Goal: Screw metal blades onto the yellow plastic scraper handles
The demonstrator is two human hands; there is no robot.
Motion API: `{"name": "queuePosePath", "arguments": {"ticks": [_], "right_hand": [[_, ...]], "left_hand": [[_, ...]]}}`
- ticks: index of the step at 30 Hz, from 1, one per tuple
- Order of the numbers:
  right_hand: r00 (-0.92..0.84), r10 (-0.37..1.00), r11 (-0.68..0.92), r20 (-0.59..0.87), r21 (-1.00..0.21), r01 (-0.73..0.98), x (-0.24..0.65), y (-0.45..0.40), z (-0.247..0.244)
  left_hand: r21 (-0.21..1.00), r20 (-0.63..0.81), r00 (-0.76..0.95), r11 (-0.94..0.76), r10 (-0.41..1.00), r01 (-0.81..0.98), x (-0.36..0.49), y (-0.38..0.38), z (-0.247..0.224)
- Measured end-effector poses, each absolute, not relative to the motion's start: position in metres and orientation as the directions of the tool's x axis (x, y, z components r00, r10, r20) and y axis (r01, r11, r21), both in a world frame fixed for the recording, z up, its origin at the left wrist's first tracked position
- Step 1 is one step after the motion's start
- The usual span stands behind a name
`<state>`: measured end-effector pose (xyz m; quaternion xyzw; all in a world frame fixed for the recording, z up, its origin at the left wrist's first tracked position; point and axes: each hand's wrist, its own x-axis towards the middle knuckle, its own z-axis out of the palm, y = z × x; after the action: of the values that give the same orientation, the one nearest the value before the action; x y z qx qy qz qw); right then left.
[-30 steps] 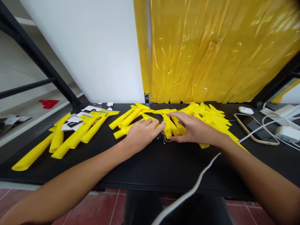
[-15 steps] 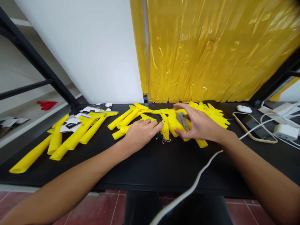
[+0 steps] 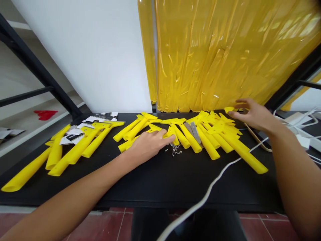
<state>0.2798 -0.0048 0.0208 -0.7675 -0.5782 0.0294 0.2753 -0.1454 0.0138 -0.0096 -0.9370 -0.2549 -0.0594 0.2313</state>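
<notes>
My left hand (image 3: pixel 150 142) rests low over several yellow plastic scraper handles (image 3: pixel 125 145), its fingers curled and thumb near the index finger. What lies in its grip, if anything, is hidden. Just right of its fingertips is a small heap of screws and nuts (image 3: pixel 175 150). My right hand (image 3: pixel 250 115) is raised behind the right-hand pile, with thumb and fingers around a small flat yellow plastic piece (image 3: pixel 228 109). Grey metal blades (image 3: pixel 195 132) lie among the yellow handles (image 3: pixel 208 144) in the middle. One long handle (image 3: pixel 250 160) points toward me at the right.
At the left, yellow scrapers (image 3: pixel 87 140) lie beside black-and-white printed cards (image 3: pixel 72 135). A white cable (image 3: pixel 213 184) crosses the black table (image 3: pixel 150 187). More cables and a white adapter (image 3: pixel 303 142) are at the right. A yellow plastic curtain (image 3: pixel 195 60) hangs behind.
My right hand has left the grey blades and moved right and back to the yellow piece. The blades now lie on the table, and a long handle shows at the right. My left hand stays nearly in place.
</notes>
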Motion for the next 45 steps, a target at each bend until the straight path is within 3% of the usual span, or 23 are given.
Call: {"name": "queuePosePath", "arguments": {"ticks": [7,14,21,25,28,30,32,35,37,45], "right_hand": [[0.187,0.978,-0.138,0.094,-0.381,0.914,0.289,0.007,0.001],[0.151,0.986,-0.120,0.071,-0.324,0.939,0.289,0.006,0.004],[0.159,0.979,-0.112,0.129,-0.312,0.943,0.273,0.000,0.020],[0.215,0.958,-0.146,0.192,-0.321,0.936,0.259,-0.010,0.035],[0.255,0.928,-0.148,0.273,-0.358,0.922,0.253,-0.014,0.041],[0.247,0.918,-0.123,0.310,-0.372,0.920,0.252,-0.014,0.041],[0.227,0.917,-0.099,0.329,-0.363,0.926,0.250,-0.013,0.040],[0.200,0.922,-0.080,0.331,-0.343,0.936,0.248,-0.012,0.038],[0.181,0.928,-0.065,0.325,-0.340,0.938,0.246,-0.012,0.038],[0.125,0.932,-0.016,0.340,-0.305,0.952,0.241,-0.015,0.042]], "left_hand": [[-0.344,0.371,0.666,-0.570,0.647,0.746,-0.159,0.026,0.009],[-0.315,0.299,0.592,-0.508,0.748,0.802,-0.175,0.047,0.002],[-0.151,0.038,0.492,-0.482,0.870,0.863,-0.184,0.051,0.006],[-0.164,-0.073,0.514,-0.519,0.855,0.839,-0.195,0.057,0.019],[-0.064,-0.178,0.507,-0.524,0.843,0.849,-0.202,0.075,0.029],[0.018,-0.100,0.539,-0.541,0.836,0.841,-0.204,0.093,0.032],[-0.017,-0.009,0.531,-0.531,0.847,0.847,-0.201,0.113,0.030],[0.010,-0.084,0.550,-0.551,0.831,0.834,-0.198,0.135,0.024],[0.023,-0.058,0.584,-0.584,0.810,0.812,-0.200,0.140,0.020],[-0.074,0.078,0.528,-0.524,0.845,0.849,-0.227,0.116,0.018]]}}
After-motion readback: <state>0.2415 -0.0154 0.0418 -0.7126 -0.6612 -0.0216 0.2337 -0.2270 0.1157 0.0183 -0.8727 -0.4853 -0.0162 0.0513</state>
